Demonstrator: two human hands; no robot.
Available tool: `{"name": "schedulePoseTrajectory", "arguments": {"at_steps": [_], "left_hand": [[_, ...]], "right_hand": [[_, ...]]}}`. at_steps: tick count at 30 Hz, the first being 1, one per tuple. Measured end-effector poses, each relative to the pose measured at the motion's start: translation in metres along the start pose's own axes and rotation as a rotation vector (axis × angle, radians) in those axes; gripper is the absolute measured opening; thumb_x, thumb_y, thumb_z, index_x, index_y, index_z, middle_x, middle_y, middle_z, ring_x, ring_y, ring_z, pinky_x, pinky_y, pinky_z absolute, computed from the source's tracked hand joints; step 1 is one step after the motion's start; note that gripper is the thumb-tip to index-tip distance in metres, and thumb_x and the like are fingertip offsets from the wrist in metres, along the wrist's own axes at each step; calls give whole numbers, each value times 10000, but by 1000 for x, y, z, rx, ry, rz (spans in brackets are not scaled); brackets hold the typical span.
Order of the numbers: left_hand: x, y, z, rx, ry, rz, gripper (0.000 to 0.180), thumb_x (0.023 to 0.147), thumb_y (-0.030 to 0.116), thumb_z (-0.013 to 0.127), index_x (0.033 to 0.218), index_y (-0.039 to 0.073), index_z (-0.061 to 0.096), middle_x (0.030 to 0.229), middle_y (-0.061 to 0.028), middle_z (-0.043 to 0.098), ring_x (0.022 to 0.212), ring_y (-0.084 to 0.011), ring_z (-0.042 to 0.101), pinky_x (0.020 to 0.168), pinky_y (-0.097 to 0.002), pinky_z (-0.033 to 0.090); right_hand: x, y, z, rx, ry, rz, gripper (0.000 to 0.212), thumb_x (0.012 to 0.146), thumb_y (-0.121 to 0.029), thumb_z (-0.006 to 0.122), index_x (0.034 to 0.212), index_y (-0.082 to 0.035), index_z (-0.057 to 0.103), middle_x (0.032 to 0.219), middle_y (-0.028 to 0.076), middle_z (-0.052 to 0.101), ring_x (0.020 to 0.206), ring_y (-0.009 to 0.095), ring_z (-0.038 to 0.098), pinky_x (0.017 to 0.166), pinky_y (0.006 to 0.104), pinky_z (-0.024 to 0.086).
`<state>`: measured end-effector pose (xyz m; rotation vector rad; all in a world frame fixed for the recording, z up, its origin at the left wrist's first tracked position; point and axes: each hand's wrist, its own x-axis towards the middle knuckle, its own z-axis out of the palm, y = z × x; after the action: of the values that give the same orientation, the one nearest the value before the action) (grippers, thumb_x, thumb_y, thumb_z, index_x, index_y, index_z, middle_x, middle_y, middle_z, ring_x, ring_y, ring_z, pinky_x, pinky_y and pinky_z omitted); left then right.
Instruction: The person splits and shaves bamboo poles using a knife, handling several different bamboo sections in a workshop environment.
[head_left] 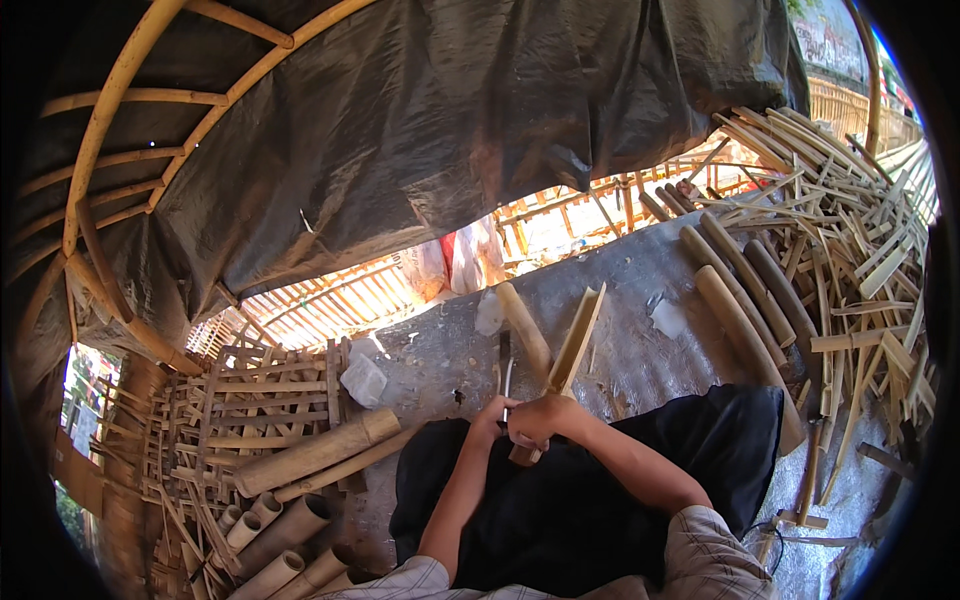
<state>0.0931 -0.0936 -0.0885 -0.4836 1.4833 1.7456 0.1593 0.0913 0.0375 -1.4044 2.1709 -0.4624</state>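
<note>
My right hand (543, 418) is closed around a split length of bamboo (577, 342), its hollow inner side facing up and its far end slanting away to the right. A brown end (525, 455) shows just below that hand. Close beside it, my left hand (490, 417) is closed on what looks like a knife, its narrow dark blade (504, 362) with a bright edge pointing away from me. The handle is hidden in the fingers. Another bamboo piece (525, 332) lies on the grey sheet behind the split one. Both hands are above my dark-covered lap (600, 510).
Thick bamboo lengths (740, 310) lie on the grey sheet (640, 270) at right, beside a heap of split strips (860, 250). At left are cut bamboo tubes (290, 530) and a slatted bamboo rack (265, 400). A black tarp (430, 130) hangs ahead.
</note>
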Motion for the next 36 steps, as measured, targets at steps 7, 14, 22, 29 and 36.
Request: {"name": "schedulePoseTrajectory", "arguments": {"at_steps": [7, 14, 22, 29, 36], "left_hand": [[4, -24, 14, 349, -169, 306, 189, 863, 138, 743, 978, 11, 664, 815, -96, 698, 750, -211, 710, 700, -369, 581], [-2, -25, 23, 706, -28, 293, 304, 824, 69, 761, 1095, -36, 670, 859, -128, 746, 694, -225, 723, 661, -380, 582], [-46, -4, 61, 1409, 329, 324, 625, 821, 476, 747, 1208, 1, 624, 1261, -274, 665, 1218, -426, 627, 1009, -496, 495], [-88, 28, 59, 889, 93, 629, 456, 853, 278, 805, 1176, 24, 607, 1147, -152, 702, 1056, -266, 688, 884, -409, 550], [-233, 93, 142, 87, -209, 1466, 765, 872, 349, 819, 1430, -9, 439, 1369, -172, 564, 1324, -302, 545, 1120, -440, 429]], "right_hand": [[-41, -17, -32, 159, 274, -21, 145, 705, -8, 773, 795, -21, 659, 750, 109, 689, 743, 254, 684, 643, 404, 507], [-128, -70, -108, 228, 856, -154, 213, 797, 6, 759, 897, 5, 572, 860, 144, 643, 829, 323, 659, 733, 426, 497], [-151, -106, -122, 244, 1284, -112, 237, 931, -47, 719, 1011, 8, 503, 946, 175, 612, 900, 389, 663, 779, 444, 516], [-127, -116, -118, 215, 1311, -144, 233, 924, -7, 686, 1080, 10, 515, 1020, 192, 620, 947, 427, 640, 783, 461, 503], [-114, -128, -114, 311, 1294, -172, 243, 883, 41, 679, 1079, 6, 539, 1062, 181, 594, 996, 430, 607, 816, 468, 484]]}}
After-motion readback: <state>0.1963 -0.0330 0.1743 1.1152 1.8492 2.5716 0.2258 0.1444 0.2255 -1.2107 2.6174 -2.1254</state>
